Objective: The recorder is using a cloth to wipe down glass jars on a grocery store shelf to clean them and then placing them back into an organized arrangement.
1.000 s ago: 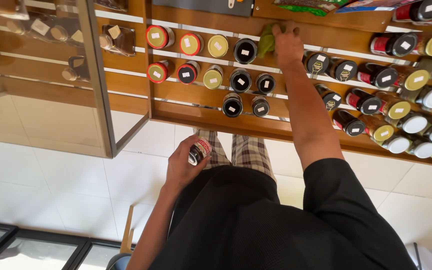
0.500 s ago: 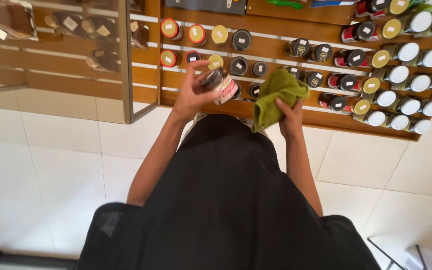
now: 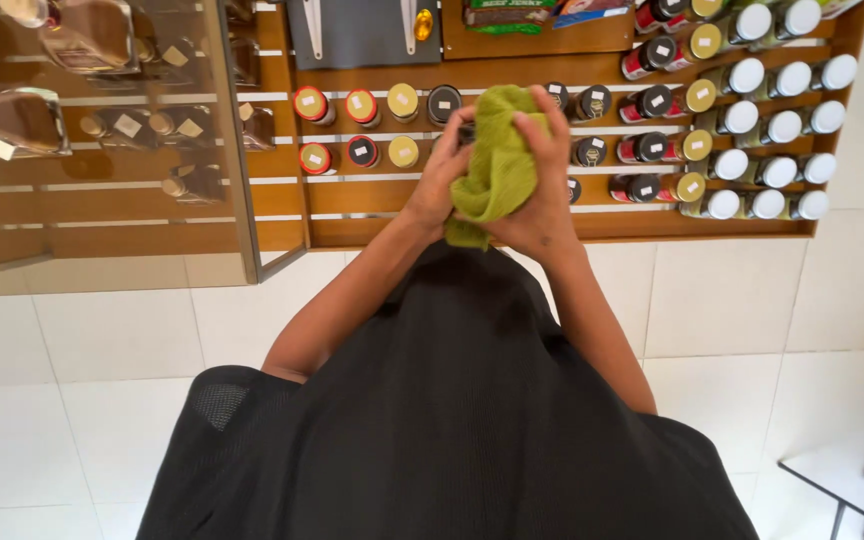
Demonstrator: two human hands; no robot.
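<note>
A green cloth [image 3: 497,160] is bunched between both hands in front of my chest. My right hand [image 3: 540,190] grips the cloth and presses it over a small jar. My left hand [image 3: 442,185] holds that jar from the other side; the jar is almost fully hidden under the cloth, only a dark bit [image 3: 465,133] shows. Behind the hands stands a wooden shelf rack [image 3: 372,215] with rows of small jars.
Jars with red, black and yellow lids [image 3: 362,105] fill the left rows, white-lidded jars [image 3: 777,130] the right rows. A glass door [image 3: 102,140] stands open at the left. White floor tiles [image 3: 82,360] lie below; a metal frame [image 3: 852,490] shows at the lower right.
The right hand came down from the shelf with the green cloth and now wraps it over the jar, which the left hand raised to chest height. The view shifted.
</note>
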